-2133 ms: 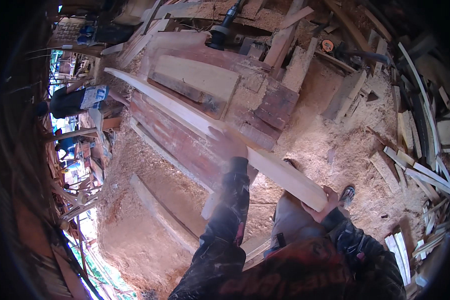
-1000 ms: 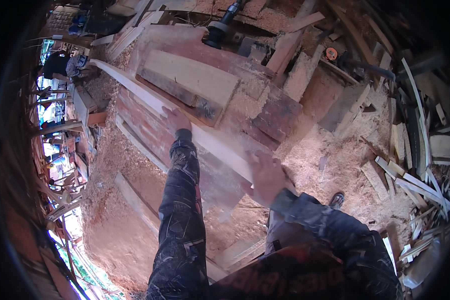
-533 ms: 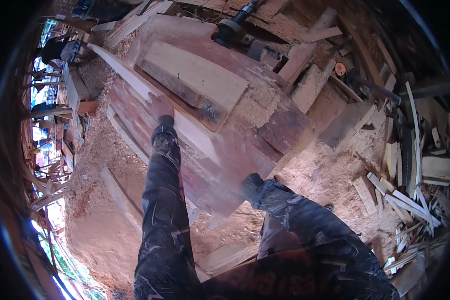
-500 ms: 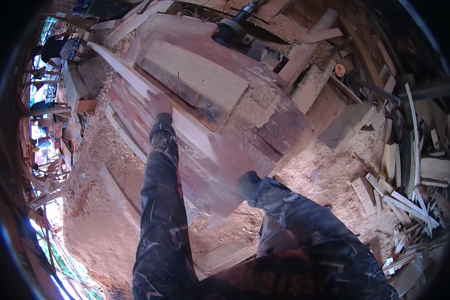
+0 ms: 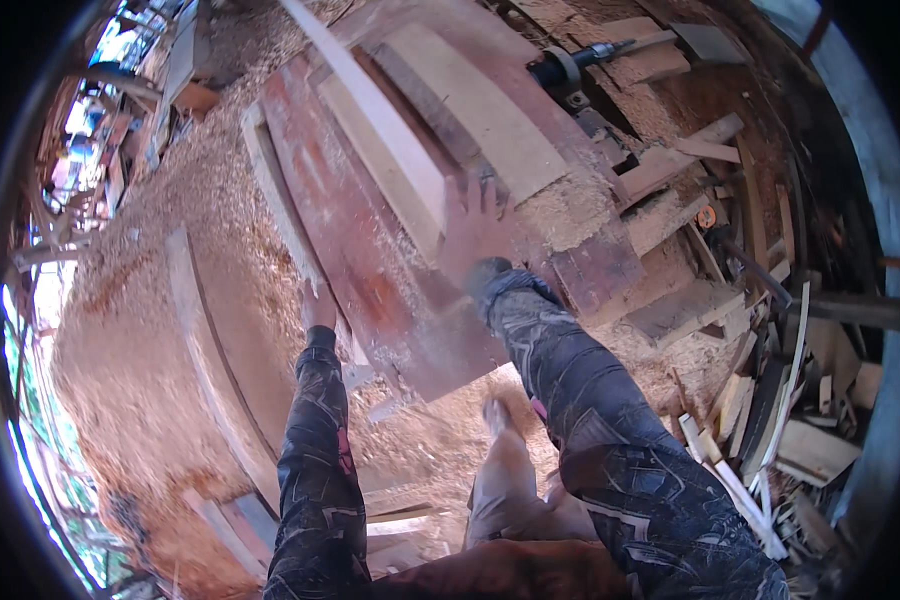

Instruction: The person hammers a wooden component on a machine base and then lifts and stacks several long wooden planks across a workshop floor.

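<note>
My right hand [image 5: 475,228] has its fingers spread and lies at the near end of a long pale board [image 5: 375,95], which stands on edge along the worktable [image 5: 360,260]. Whether the palm grips or only touches that end I cannot tell. On the board's left lies a flat tan plank [image 5: 385,175]; on its right is a wider light plank [image 5: 480,115]. My left hand [image 5: 318,303] is low at the table's left side, at the near end of a narrow plank [image 5: 270,170] along that edge. Blur and shadow hide its fingers.
A dark power tool [image 5: 565,72] sits past the table's far right edge. Wood offcuts [image 5: 750,430] are piled at the right. Sawdust [image 5: 150,280] covers the ground, with a long curved slab [image 5: 205,330] lying on it at left.
My left hand has left the pale board and moved down to the table's left edge. My right hand has moved up to the board's near end. The view has shifted.
</note>
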The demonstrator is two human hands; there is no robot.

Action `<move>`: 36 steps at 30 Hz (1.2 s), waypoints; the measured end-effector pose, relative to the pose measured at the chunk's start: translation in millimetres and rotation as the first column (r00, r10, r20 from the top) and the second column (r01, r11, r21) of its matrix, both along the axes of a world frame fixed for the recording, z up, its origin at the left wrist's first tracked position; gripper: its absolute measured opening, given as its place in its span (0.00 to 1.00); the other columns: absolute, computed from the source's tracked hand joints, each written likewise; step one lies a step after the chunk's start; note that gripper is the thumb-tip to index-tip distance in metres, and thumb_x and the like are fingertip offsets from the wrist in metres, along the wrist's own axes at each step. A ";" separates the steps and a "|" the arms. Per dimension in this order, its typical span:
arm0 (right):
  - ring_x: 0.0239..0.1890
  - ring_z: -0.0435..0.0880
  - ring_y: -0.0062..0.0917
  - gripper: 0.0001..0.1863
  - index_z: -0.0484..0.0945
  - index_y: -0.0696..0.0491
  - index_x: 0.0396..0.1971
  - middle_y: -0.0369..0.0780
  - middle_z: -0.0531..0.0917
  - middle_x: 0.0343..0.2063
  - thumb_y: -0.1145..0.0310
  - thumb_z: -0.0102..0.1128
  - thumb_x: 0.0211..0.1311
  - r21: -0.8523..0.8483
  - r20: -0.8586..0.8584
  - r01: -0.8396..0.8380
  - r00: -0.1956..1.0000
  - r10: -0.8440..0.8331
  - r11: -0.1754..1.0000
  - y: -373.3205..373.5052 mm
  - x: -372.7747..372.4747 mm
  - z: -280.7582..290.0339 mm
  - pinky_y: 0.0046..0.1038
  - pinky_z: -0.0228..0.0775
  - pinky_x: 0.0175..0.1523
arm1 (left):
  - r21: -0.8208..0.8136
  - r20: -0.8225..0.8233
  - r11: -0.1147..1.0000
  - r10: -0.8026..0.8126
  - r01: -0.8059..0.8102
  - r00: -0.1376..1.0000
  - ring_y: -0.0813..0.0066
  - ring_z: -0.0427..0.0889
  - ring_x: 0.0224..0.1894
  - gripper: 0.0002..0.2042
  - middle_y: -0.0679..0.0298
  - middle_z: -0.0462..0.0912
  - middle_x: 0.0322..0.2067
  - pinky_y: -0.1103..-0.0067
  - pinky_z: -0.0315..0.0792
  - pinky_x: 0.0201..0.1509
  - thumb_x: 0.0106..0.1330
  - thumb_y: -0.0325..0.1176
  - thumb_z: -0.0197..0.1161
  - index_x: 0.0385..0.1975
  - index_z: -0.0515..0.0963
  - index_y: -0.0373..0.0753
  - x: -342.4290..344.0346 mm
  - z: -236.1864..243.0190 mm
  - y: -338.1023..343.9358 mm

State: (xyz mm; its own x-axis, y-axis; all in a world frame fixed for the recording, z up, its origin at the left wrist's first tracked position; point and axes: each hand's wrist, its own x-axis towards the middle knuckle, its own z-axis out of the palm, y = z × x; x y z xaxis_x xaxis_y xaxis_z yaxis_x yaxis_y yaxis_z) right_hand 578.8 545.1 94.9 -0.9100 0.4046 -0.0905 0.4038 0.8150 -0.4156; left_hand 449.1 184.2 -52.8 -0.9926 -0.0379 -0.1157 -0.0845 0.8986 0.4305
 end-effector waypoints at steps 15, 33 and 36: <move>0.69 0.51 0.44 0.42 0.48 0.49 0.68 0.47 0.52 0.68 0.56 0.56 0.56 0.299 -0.033 -0.030 0.999 0.042 0.954 -24.0 -45.9 -24.2 0.53 0.43 0.69 | -0.062 0.192 0.952 0.305 -0.299 0.933 0.44 0.68 0.59 0.52 0.41 0.69 0.56 0.59 0.62 0.62 0.48 0.57 0.68 0.68 0.46 0.39 -17.1 -63.2 -47.4; 0.69 0.53 0.42 0.41 0.50 0.48 0.66 0.46 0.56 0.67 0.51 0.54 0.55 0.364 -0.016 -0.066 0.997 0.077 0.929 -16.7 -150.9 -54.0 0.50 0.45 0.68 | -0.052 0.217 0.910 0.411 -0.410 0.885 0.44 0.80 0.44 0.26 0.45 0.81 0.39 0.59 0.73 0.48 0.52 0.41 0.64 0.49 0.63 0.43 16.9 -64.2 -27.7; 0.69 0.53 0.41 0.41 0.49 0.49 0.66 0.46 0.56 0.67 0.50 0.53 0.55 0.355 0.011 -0.073 0.997 0.074 0.932 -19.3 -169.0 -58.6 0.50 0.46 0.68 | -0.054 0.212 0.907 0.418 -0.417 0.883 0.44 0.80 0.44 0.25 0.44 0.80 0.39 0.58 0.73 0.48 0.52 0.39 0.64 0.48 0.63 0.42 19.8 -67.5 -27.9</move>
State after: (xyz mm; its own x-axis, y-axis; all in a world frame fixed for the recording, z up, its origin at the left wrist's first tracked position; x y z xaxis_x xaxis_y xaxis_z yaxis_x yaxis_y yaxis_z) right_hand 409.9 525.8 36.3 -0.9384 0.3422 0.0488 0.3367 0.9368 -0.0950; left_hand 468.9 156.3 -120.4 -0.8359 -0.4448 -0.3216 -0.5418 0.7623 0.3540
